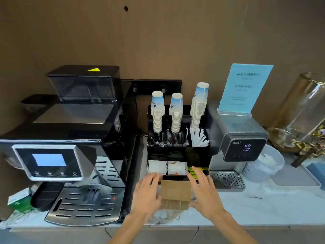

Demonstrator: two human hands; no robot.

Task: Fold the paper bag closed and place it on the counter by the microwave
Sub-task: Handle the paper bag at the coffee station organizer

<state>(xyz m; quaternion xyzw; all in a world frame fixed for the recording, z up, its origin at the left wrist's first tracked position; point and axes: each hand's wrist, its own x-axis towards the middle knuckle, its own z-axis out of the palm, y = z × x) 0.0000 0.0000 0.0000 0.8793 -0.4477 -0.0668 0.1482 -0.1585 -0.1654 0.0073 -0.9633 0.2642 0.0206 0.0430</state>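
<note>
Brown kraft paper bag (pixel 175 191) stands on the pale marbled counter (pixel 263 208), directly in front of a black condiment organiser (pixel 177 152). Bag top appears open, dark inside; its twine handles (pixel 171 209) hang down the near face toward the counter edge.

Left hand (pixel 146 194) flanks the bag on its left side, fingers spread wide, thumb close to or touching the bag's lower left edge; contact hard to confirm through motion blur. Right hand (pixel 204 188) flanks the right side, fingers also splayed and extended, fingertips reaching up over the organiser's front tray. Neither hand grips the bag; both palms open and facing inward and down.

Organiser holds three stacks of white-and-blue paper cups (pixel 175 113) at the back, dark wrapped stirrers and white sticks in the middle row, white sachets (pixel 167 167) and yellow-green packets (pixel 193 171) in the front compartments.

Left of the bag: large black-and-silver coffee machine (pixel 70 147) with a lit blue screen and a slotted drip tray. Right of the bag: grey water dispenser (pixel 242 147) showing digits on its display, small drip grate at its base. A light-blue sign (pixel 246 87) in a clear stand sits on top of it. Far right: tall glass drink jar (pixel 306 106) with a brass-coloured tap, and a translucent container (pixel 267 164) beside the dispenser.
</note>
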